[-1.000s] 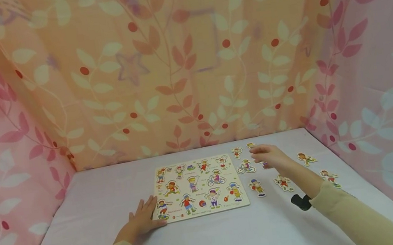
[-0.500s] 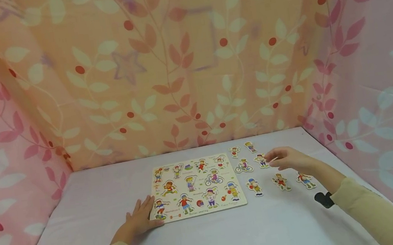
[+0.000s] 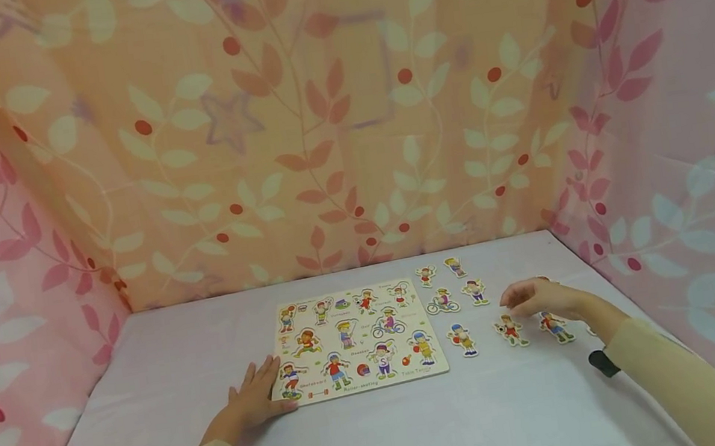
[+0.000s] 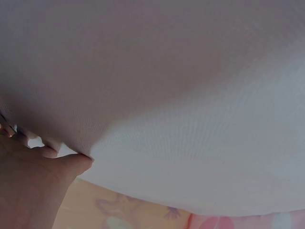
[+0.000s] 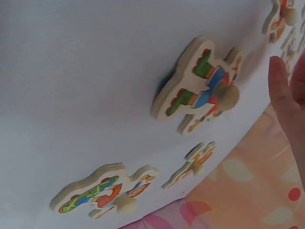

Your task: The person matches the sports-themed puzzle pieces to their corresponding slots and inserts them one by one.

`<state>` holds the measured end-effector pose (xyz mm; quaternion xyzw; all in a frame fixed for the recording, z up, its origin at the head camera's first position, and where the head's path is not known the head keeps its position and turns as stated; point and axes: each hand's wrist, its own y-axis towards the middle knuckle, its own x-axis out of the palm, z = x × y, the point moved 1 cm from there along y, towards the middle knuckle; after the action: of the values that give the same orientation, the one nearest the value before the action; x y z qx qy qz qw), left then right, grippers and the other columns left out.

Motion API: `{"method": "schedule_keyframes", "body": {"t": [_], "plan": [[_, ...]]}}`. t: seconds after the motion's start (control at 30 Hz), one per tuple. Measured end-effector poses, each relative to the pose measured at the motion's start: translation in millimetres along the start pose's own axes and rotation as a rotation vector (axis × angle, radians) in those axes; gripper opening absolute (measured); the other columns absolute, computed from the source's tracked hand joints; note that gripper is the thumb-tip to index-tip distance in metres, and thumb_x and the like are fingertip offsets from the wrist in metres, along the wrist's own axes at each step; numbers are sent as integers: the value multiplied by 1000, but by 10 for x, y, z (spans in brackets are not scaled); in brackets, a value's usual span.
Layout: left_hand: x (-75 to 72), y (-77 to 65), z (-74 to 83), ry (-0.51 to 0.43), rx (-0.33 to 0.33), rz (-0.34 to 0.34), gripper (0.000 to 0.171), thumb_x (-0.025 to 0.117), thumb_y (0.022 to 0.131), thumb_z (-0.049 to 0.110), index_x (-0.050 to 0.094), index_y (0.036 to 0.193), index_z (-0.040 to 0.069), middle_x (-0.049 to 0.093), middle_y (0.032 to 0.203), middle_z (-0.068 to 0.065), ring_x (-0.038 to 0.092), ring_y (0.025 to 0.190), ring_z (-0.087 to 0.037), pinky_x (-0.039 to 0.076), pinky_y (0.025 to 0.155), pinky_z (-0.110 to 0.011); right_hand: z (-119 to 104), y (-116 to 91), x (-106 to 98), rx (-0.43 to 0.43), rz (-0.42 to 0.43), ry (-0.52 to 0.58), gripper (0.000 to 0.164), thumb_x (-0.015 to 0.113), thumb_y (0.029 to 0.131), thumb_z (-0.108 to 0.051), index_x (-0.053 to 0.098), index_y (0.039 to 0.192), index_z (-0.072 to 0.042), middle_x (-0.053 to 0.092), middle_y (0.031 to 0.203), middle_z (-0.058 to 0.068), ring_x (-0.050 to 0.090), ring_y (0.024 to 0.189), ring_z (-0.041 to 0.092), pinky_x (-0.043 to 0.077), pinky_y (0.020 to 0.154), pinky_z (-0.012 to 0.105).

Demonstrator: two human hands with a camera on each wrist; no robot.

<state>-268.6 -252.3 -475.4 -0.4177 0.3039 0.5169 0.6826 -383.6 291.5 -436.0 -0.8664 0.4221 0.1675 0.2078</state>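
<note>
My left hand rests at the left edge of a wooden peg puzzle board printed with children at sport. Its fingers lie mostly straight, with the thumb by the near corner. Above the loose puzzle pieces on the right hovers my right hand, fingers loosely bent, nothing visible in them. Nearest to it lie a football piece and a roller-skater piece. In the right wrist view, the roller-skater piece shows a round wooden knob, and the thumb is apart from it.
More knobbed pieces lie right of the board: a cyclist, a baseball player, a golfer, a tennis player and a table-tennis player. A skateboarder piece lies farther right. Patterned curtains enclose the white table.
My right hand has moved right and nearer from over the baseball and golfer pieces, uncovering both. My left hand has stayed at the board, and the head view has shifted slightly.
</note>
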Motion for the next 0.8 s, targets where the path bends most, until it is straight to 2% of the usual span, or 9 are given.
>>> {"method": "schedule_keyframes", "body": {"t": [0.2, 0.3, 0.47, 0.63, 0.8], "plan": [[-12, -6, 16, -3, 1, -3, 104, 75, 79, 48, 20, 152, -3, 15, 157, -25, 1, 142, -51, 0, 104, -76, 148, 84, -16, 44, -45, -34, 27, 66, 91, -9, 61, 112, 6, 61, 107, 10, 50, 92, 20, 47, 79, 31], [-21, -12, 28, -3, 3, -4, 104, 75, 79, 48, 21, 152, -4, 15, 157, -26, 1, 142, -52, 0, 103, -76, 211, 122, -46, 43, -84, -46, 25, 67, 90, -7, 62, 111, 7, 60, 100, 8, 50, 89, 19, 46, 76, 30], [-11, -13, 28, 1, 10, -5, 104, 75, 79, 48, 22, 151, -4, 15, 157, -26, 2, 141, -52, 0, 103, -76, 280, 191, -73, 93, -123, -73, 21, 70, 85, -5, 67, 105, 3, 55, 85, 2, 49, 81, 17, 43, 70, 28], [2, 4, -15, 15, 6, -7, 105, 74, 79, 52, 21, 151, -3, 15, 157, -26, 2, 141, -52, 1, 103, -76, 285, 238, -60, 139, -115, -76, 19, 71, 82, -2, 67, 100, 1, 51, 81, 1, 47, 78, 16, 40, 68, 27], [-1, 20, -22, 5, 2, -8, 106, 74, 78, 52, 21, 152, -3, 14, 157, -26, 1, 142, -51, 0, 103, -76, 269, 242, -28, 139, -81, -131, 15, 72, 82, -1, 67, 96, 0, 50, 80, 0, 47, 76, 16, 39, 64, 26]]}}
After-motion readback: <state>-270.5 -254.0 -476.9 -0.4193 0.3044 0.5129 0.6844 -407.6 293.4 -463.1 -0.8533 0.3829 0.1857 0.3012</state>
